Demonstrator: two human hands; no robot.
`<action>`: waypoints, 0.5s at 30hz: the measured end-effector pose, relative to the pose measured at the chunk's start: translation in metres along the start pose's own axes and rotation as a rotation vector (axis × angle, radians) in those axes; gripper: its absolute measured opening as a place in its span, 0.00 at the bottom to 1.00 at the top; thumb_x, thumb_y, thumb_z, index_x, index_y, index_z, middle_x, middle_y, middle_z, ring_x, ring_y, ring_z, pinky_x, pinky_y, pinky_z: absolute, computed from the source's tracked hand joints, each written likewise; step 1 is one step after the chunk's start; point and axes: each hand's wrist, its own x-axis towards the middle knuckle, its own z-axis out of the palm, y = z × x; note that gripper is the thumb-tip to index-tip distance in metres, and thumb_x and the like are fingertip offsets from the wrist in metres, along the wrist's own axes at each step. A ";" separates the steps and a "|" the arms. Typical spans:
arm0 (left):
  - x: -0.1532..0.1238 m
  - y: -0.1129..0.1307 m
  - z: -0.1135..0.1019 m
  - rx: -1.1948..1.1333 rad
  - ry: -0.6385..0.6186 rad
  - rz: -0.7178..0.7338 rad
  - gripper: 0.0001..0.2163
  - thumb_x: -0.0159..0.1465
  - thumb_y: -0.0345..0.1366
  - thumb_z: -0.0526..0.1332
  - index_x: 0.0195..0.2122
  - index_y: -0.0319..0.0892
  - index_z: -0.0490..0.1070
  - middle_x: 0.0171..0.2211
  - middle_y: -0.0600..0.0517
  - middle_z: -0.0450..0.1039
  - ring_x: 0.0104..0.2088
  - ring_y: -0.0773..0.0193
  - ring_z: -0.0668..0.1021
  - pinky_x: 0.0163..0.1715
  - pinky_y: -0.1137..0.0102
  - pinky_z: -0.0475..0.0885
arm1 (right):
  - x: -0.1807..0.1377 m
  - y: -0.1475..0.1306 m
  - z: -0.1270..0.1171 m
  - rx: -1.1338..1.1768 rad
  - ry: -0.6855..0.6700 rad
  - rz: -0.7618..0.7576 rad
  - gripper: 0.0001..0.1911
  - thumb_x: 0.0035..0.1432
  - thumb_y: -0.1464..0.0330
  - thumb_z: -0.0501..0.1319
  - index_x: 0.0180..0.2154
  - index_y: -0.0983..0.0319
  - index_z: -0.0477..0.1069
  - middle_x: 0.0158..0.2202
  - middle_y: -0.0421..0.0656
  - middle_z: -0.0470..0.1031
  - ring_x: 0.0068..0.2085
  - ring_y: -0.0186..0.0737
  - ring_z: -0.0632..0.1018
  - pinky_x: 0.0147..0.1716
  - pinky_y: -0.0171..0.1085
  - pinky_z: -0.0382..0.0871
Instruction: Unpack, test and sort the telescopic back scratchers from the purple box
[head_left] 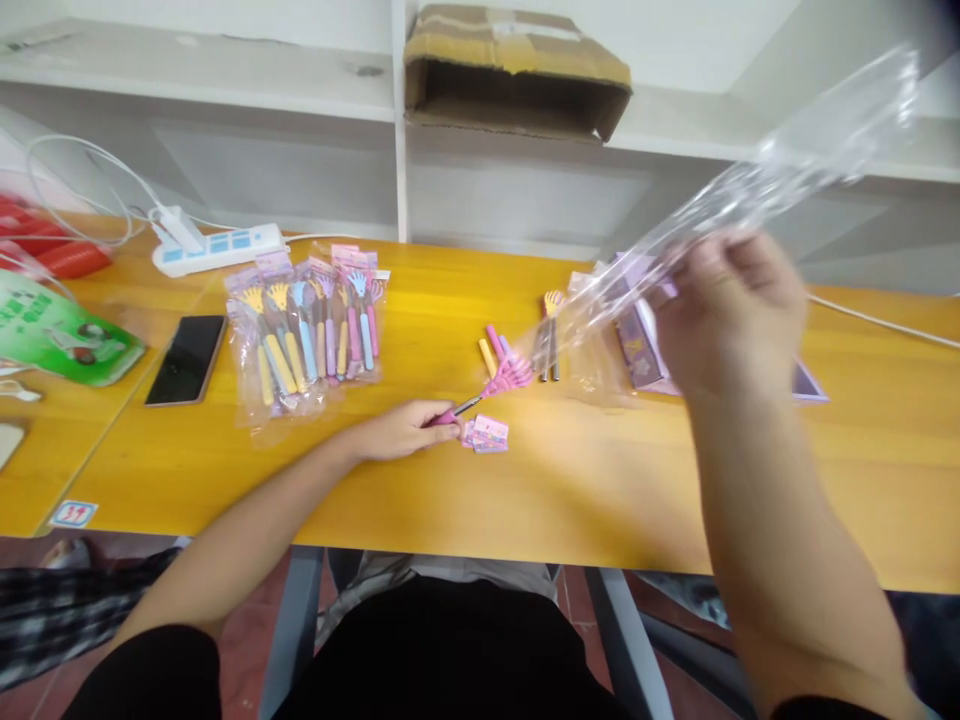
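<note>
My left hand [409, 430] is closed round the handle of a pink back scratcher [512, 374], whose hand-shaped head points right. Raised on the right, my right hand [727, 300] pinches a long clear plastic bag [787, 170] that trails down toward the scratcher's head. Small printed pink cards [490, 434] lie beside my left fingers. Behind the scratcher are loose coloured handles [489, 355], one yellow and others pink and purple. To their right lie scratcher heads with metal rods [553, 320]. Several bagged back scratchers [307, 330] rest in a row on the left.
A black phone [186, 360], a white power strip [221, 248] and a green pouch [67, 325] are at the left of the wooden table [600, 490]. A purple box [641, 345] stands partly behind my right hand. An open cardboard box [517, 75] sits on the shelf.
</note>
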 end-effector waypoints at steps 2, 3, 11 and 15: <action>0.000 0.001 0.000 0.000 0.012 0.005 0.22 0.73 0.58 0.59 0.39 0.42 0.69 0.31 0.58 0.58 0.31 0.67 0.62 0.32 0.71 0.59 | 0.029 0.007 -0.025 -0.041 0.041 0.095 0.11 0.69 0.70 0.68 0.35 0.58 0.68 0.36 0.43 0.71 0.35 0.33 0.74 0.41 0.42 0.72; 0.000 0.001 0.000 0.004 0.024 0.013 0.21 0.73 0.58 0.59 0.39 0.42 0.69 0.31 0.57 0.58 0.31 0.67 0.62 0.32 0.71 0.60 | 0.044 0.014 -0.037 -0.129 0.076 0.160 0.09 0.72 0.73 0.64 0.37 0.59 0.68 0.38 0.45 0.72 0.35 0.33 0.74 0.42 0.42 0.72; 0.000 -0.001 0.000 -0.001 0.139 0.005 0.15 0.73 0.50 0.59 0.41 0.43 0.69 0.31 0.58 0.59 0.31 0.66 0.63 0.33 0.71 0.60 | 0.067 0.106 -0.061 -1.006 0.028 0.639 0.18 0.77 0.75 0.56 0.63 0.75 0.70 0.49 0.63 0.81 0.37 0.35 0.75 0.42 0.39 0.67; -0.001 -0.002 0.002 -0.031 0.147 -0.018 0.14 0.73 0.50 0.60 0.43 0.43 0.70 0.31 0.58 0.60 0.31 0.66 0.64 0.32 0.71 0.60 | 0.049 0.123 -0.057 -1.210 -0.006 0.609 0.24 0.75 0.72 0.60 0.67 0.79 0.66 0.54 0.73 0.78 0.49 0.47 0.77 0.51 0.46 0.62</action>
